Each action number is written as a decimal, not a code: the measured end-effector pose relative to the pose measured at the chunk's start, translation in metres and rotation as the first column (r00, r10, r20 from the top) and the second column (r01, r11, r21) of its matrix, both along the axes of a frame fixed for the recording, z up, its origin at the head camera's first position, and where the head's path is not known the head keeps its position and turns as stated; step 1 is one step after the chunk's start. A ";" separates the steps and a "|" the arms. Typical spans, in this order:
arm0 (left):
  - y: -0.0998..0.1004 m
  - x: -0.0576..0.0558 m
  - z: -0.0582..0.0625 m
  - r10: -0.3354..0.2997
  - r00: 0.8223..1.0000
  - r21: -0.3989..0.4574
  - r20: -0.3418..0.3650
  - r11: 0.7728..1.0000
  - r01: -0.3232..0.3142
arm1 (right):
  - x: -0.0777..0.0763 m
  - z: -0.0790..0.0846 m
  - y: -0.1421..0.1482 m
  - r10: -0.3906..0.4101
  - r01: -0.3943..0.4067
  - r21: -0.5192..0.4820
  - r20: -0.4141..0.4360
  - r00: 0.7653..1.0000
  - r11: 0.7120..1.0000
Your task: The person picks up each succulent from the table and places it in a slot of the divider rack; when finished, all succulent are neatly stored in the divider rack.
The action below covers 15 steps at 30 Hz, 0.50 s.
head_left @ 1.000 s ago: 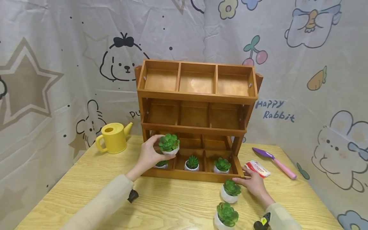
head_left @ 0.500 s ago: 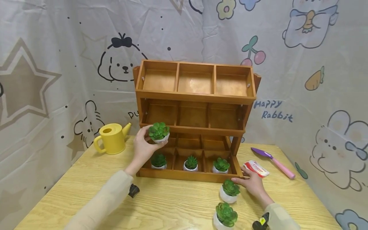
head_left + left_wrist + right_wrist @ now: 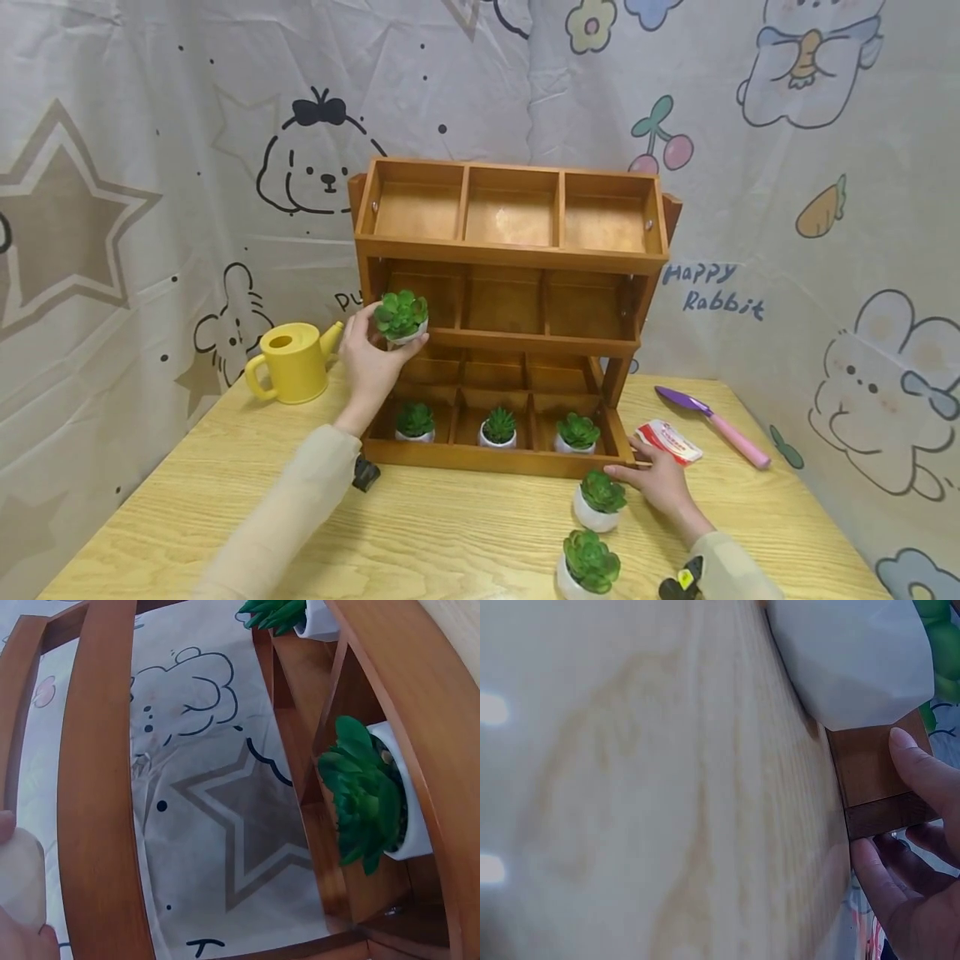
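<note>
My left hand (image 3: 369, 368) pinches a small potted succulent (image 3: 401, 317) by its white pot, raised in front of the left compartment of the middle tier of a wooden plant shelf (image 3: 495, 337). In the left wrist view that pot (image 3: 21, 877) shows at the left edge, partly cut off. Over at the shelf's lower right corner, my right hand (image 3: 663, 485) grips the wood, the thumb on the front board and the fingers round the side. Potted succulents stand in the bottom tier's front compartments: left (image 3: 415, 421), middle (image 3: 498, 427) and right (image 3: 577, 432).
Two more potted succulents (image 3: 598, 500) (image 3: 588, 565) stand on the table (image 3: 450, 533) before the shelf's right end. A yellow watering can (image 3: 296, 367) is at the left. On the right lie a red-and-white packet (image 3: 670, 440) and a purple trowel with a pink handle (image 3: 738, 440).
My left hand has lifted the potted succulent up and slightly left, from just above the bottom tier to the middle tier's height. My right hand has stayed at the shelf corner.
</note>
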<state>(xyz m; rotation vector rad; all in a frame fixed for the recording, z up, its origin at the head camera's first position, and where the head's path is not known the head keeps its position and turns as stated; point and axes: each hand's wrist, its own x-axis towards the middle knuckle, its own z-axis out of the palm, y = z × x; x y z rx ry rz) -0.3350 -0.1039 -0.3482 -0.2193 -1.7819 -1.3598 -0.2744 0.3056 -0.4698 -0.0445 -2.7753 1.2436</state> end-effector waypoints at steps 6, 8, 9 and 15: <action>0.006 -0.010 0.000 0.048 0.997 0.002 -0.066 0.999 -0.048 | 0.000 0.001 -0.001 0.002 -0.002 -0.013 0.016 1.000 1.000; 0.007 -0.013 0.001 0.047 0.996 0.006 -0.072 0.999 -0.046 | -0.001 0.001 -0.001 0.003 -0.003 -0.019 0.020 1.000 1.000; 0.008 -0.014 0.001 0.043 0.996 0.011 -0.074 0.999 -0.043 | -0.001 0.000 -0.001 0.003 -0.002 -0.020 0.020 1.000 1.000; 0.010 -0.020 0.008 0.068 0.995 0.029 -0.067 0.997 -0.066 | -0.001 -0.001 0.000 0.002 -0.002 -0.007 -0.005 1.000 1.000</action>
